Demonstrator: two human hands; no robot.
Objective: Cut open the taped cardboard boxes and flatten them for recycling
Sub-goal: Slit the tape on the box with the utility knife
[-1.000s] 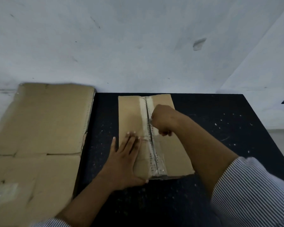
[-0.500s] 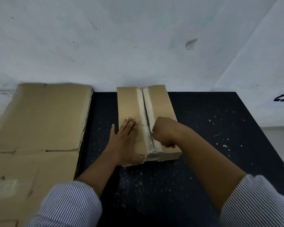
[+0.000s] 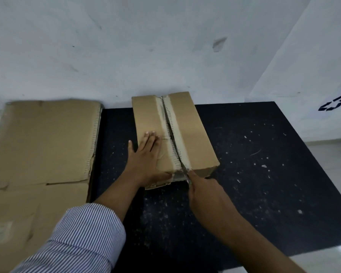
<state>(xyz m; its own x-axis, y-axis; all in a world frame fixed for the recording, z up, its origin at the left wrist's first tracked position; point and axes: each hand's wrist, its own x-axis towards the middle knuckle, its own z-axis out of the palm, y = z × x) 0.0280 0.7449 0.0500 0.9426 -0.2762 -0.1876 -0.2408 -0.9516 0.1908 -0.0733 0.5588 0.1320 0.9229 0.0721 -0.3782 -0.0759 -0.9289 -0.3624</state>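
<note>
A brown cardboard box [image 3: 191,134] lies on the black table [image 3: 264,174], its taped centre seam [image 3: 170,133] slit along most of its length. My left hand [image 3: 146,156] presses flat on the box's left flap, fingers straight. My right hand [image 3: 203,192] is at the box's near end and grips a thin metal blade [image 3: 184,169]. The blade's tip sits in the seam at the near edge. The handle is hidden in my fist.
Flattened cardboard sheets [image 3: 41,146] cover the left side, overlapping the table's left edge. A white wall rises right behind the box. The table top right of the box is bare apart from small white specks. A pale floor shows at the right.
My right hand has drawn the blade along the seam from the middle of the box to its near end. The left hand stayed pressing on the left flap.
</note>
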